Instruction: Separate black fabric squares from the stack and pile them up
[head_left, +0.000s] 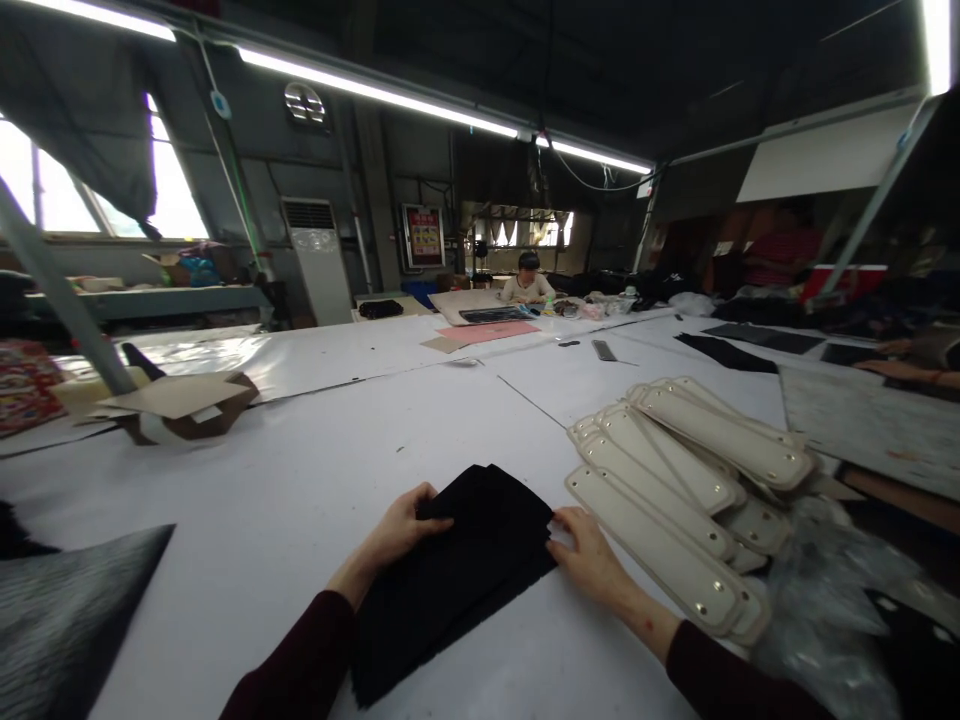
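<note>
A stack of black fabric pieces [465, 570] lies slanted on the white table, its edges slightly fanned. My left hand [405, 530] grips its upper left side, the thumb on top and the other fingers along the edge. At the right corner, my right hand [585, 550] pinches the stack's edge between thumb and fingers. Just right of that hand lies a pile of cream-coloured strips [660, 530] with rounded ends, stitched borders and metal rivets. How many layers each hand holds is hidden.
Clear plastic bags [832, 590] lie right of the cream strips. A grey board [862, 425] and dark sheets [727, 352] are farther right, near another person's hand [900, 370]. Dark textured material [67, 610] covers the left front; cardboard [180, 400] sits beyond. A person [527, 283] sits across the table [300, 470].
</note>
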